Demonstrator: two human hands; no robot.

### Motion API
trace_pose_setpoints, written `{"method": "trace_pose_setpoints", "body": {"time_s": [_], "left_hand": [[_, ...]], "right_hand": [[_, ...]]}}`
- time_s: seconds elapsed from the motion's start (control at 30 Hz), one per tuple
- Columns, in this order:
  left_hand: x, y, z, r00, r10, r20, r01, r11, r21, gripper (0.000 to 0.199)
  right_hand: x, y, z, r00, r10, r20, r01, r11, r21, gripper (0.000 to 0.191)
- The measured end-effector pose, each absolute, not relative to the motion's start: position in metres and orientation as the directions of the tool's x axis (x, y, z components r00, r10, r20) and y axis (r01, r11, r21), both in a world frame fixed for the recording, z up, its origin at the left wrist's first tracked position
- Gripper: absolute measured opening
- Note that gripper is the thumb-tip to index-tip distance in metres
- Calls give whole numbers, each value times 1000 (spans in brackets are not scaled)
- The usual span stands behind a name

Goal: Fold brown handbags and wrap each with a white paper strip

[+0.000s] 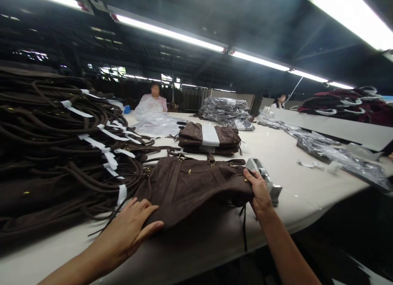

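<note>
A dark brown handbag (190,191) with gold-coloured fittings lies on the table in front of me, its near edge bowed and partly raised. My right hand (259,191) grips its right end, thumb on top and the other fingers mostly hidden. At the bag's lower left corner rests my left hand (135,221), fingers stretched and thumb apart, touching the material. Just behind my right hand stands a grey tape dispenser (264,172). Beyond the bag is a stack of folded brown bags (193,138) with a white band (210,135) around it.
Brown bags with white paper-wrapped handles form a tall pile (61,154) on the left. Plastic-wrapped packages (225,109) are stacked at the back, with more packages (334,154) along the right. A person (153,99) is across the table (276,146) by clear plastic sheets (156,123).
</note>
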State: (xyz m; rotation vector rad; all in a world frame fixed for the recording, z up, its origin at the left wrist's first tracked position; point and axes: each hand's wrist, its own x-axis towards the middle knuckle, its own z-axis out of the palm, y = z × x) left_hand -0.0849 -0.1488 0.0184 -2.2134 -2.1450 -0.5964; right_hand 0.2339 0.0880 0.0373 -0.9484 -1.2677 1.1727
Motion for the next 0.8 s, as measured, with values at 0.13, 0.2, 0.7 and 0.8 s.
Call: {"method": "trace_pose_setpoints", "body": {"time_s": [0.13, 0.2, 0.7, 0.8], "left_hand": [[-73, -152, -3, 37, 920, 390, 979, -112, 171, 46], [-70, -151, -12, 56, 915, 400, 972, -141, 186, 49], [-82, -40, 54, -126, 951, -284, 803, 266, 534, 32], [-78, -39, 58, -99, 970, -223, 827, 205, 524, 27]], "right_hand": [[222, 93, 39, -21, 989, 148, -180, 142, -973, 37], [218, 94, 44, -19, 990, 136, -217, 129, -968, 35], [308, 66, -7, -375, 780, 501, 653, 606, -454, 25], [294, 45, 21, -429, 705, 566, 635, 680, -366, 33]]}}
